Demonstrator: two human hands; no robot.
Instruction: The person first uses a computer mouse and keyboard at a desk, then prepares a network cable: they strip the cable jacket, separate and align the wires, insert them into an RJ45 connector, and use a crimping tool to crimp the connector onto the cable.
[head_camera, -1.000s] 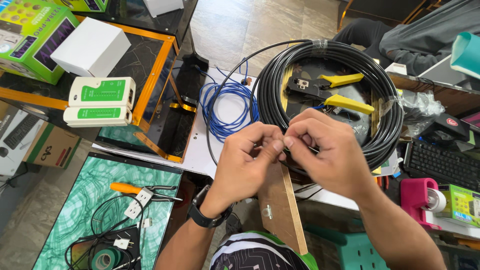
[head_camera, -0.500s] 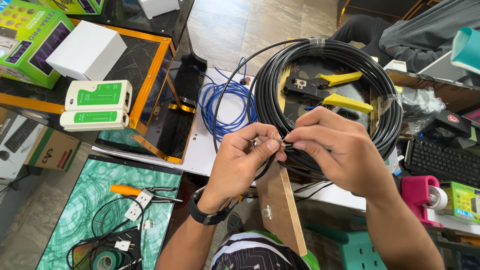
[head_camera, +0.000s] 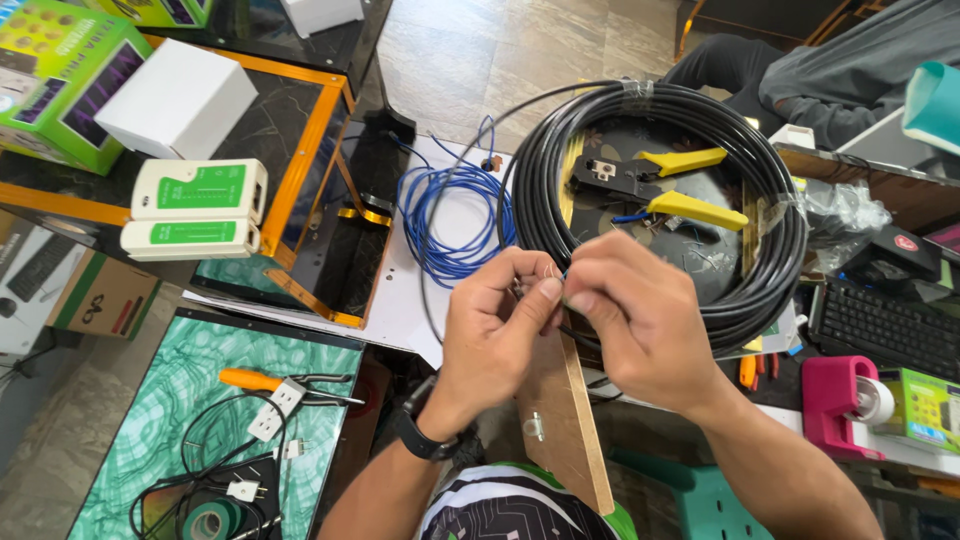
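Landmark: the black cable coil (head_camera: 655, 205) on the table (head_camera: 420, 300).

Far left of the coil: green-and-white tester units (head_camera: 195, 210), well apart from you, no risk. Just left of the coil, touching its edge: loose blue cable (head_camera: 450, 225). Likely snag if you pull slack toward yourself.

Front edge of the coil, at its near left: your left hand (head_camera: 495, 335), grip clenched on the thin cable end (head_camera: 553, 275), thumb pressing it. Right hand (head_camera: 640, 325) beside it, touching, grip pinched on the same end. The wires are tiny and mostly hidden by your fingers, so I can't tell their order. Risk: a wire slips or crosses while you pinch.

Inside the coil: yellow-handled crimper (head_camera: 655, 185), loose. Tugging the cable could shift the coil and drag it.

Right of the coil: black keyboard (head_camera: 885, 330), near the rim.
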